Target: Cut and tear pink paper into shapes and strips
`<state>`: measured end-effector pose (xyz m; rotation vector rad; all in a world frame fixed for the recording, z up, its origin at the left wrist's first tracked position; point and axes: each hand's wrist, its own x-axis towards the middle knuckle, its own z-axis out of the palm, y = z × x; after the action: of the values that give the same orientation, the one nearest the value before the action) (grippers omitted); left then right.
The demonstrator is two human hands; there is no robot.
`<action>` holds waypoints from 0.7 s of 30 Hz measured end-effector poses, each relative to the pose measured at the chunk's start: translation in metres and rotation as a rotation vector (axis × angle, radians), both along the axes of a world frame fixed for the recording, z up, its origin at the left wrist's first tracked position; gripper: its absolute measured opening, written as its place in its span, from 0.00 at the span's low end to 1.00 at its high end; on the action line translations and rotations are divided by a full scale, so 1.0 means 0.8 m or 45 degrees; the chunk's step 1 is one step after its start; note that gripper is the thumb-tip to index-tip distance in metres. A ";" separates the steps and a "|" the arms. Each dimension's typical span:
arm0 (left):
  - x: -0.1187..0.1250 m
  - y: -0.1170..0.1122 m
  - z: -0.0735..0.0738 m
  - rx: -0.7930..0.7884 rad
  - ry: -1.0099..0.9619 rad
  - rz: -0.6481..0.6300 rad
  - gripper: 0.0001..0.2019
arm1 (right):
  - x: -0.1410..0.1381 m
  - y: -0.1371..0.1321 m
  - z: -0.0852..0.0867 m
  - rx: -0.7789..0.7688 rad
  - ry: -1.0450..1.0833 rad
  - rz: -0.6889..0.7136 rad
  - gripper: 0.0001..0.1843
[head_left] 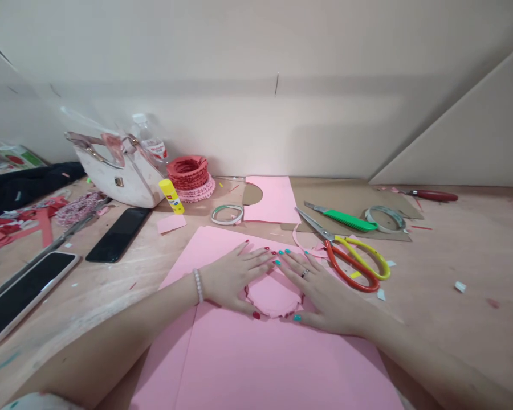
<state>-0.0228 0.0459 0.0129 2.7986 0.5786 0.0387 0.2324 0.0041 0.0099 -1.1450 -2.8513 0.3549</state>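
Observation:
Several large pink paper sheets lie on the table in front of me. On top of them sits a round pink paper piece with a ruffled, darker edge. My left hand lies flat on its left side, fingers spread. Flat over its right side rests my right hand, fingers also apart. The fingertips of both hands meet at the far edge of the piece and partly hide it. Just beyond my right hand are scissors with one red and one yellow handle, beside a thin pink paper strip.
Behind lie a cut pink sheet, cardboard, a green-handled knife and tape rings. Leftward are a yellow glue stick, stacked ruffled rings, a white handbag, a bottle and two phones.

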 end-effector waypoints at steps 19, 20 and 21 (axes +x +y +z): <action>-0.010 0.009 -0.010 -0.106 -0.199 0.364 0.52 | 0.000 -0.004 -0.022 0.194 0.030 -0.244 0.38; -0.010 0.009 -0.010 -0.098 -0.206 0.361 0.51 | 0.001 -0.004 -0.024 0.207 0.031 -0.251 0.38; -0.010 0.009 -0.009 -0.080 -0.195 0.353 0.50 | 0.002 -0.004 -0.025 0.222 0.030 -0.256 0.39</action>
<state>-0.0305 0.0528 0.0054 2.6052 0.9064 0.2830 0.2337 0.0010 -0.0101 -1.3641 -2.6523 0.1062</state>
